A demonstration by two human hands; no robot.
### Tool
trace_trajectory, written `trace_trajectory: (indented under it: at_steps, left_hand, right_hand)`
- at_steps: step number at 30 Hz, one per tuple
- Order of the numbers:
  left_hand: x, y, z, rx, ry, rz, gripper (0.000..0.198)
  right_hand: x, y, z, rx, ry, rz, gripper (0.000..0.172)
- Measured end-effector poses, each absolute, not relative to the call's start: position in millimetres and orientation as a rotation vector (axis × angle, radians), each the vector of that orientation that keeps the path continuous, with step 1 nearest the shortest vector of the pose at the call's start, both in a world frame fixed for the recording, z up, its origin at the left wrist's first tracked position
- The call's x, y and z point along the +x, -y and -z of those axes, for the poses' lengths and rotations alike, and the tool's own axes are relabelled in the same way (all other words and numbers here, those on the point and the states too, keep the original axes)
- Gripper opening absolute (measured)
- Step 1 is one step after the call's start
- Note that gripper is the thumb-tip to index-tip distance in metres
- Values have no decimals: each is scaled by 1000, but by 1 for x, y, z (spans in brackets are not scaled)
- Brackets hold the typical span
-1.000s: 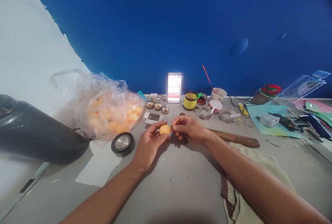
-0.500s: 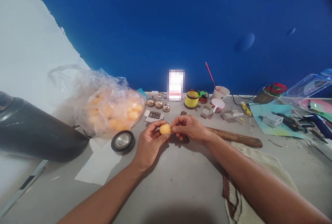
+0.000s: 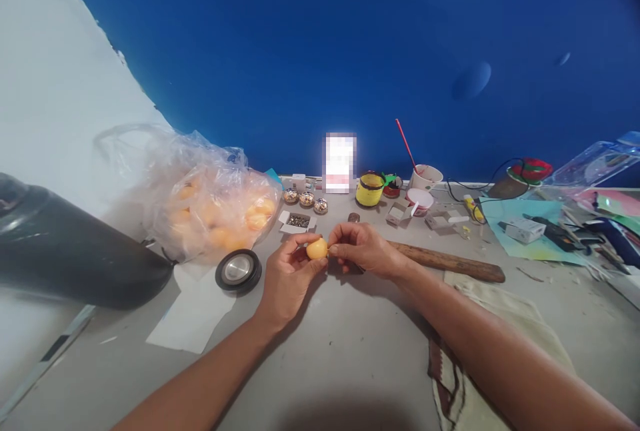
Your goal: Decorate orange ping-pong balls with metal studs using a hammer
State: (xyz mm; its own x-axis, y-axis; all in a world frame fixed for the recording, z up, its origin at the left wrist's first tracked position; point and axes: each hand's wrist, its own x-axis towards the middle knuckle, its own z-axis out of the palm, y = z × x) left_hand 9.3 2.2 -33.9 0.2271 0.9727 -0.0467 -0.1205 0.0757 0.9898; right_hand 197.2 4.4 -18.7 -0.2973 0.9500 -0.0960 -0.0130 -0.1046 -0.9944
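Note:
My left hand pinches a small orange ball between thumb and fingers, just above the grey table. My right hand is closed in a pinch right against the ball's right side, on something too small to make out. Left of my hands lies a clear plastic bag full of several similar orange balls. A black ring with a silver centre rests on the table near my left hand.
A dark rounded object fills the left edge. A wooden stick lies behind my right wrist, a cloth under my right forearm. A yellow cup, white cups, small boxes and craft clutter line the blue wall.
Both hands stay together on the ball with almost no movement; the view shifted slightly.

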Motion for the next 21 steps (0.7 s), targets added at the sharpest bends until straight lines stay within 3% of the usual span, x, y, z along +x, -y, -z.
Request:
trace_trajectory:
  at_steps: [7,13,21]
  left_hand:
    - [8,4,26,1285,-979,-1060,32]
    - [6,1,26,1179,-921,-1051,48]
    - [7,3,26,1211,-904,-994,40]
  right_hand:
    - [208,-8,21,-947,1328,-1732,33]
    - [212,-10,26,-904,1251,-1778,35]
    - [217,-14,30,-901,1241,-1806,39]
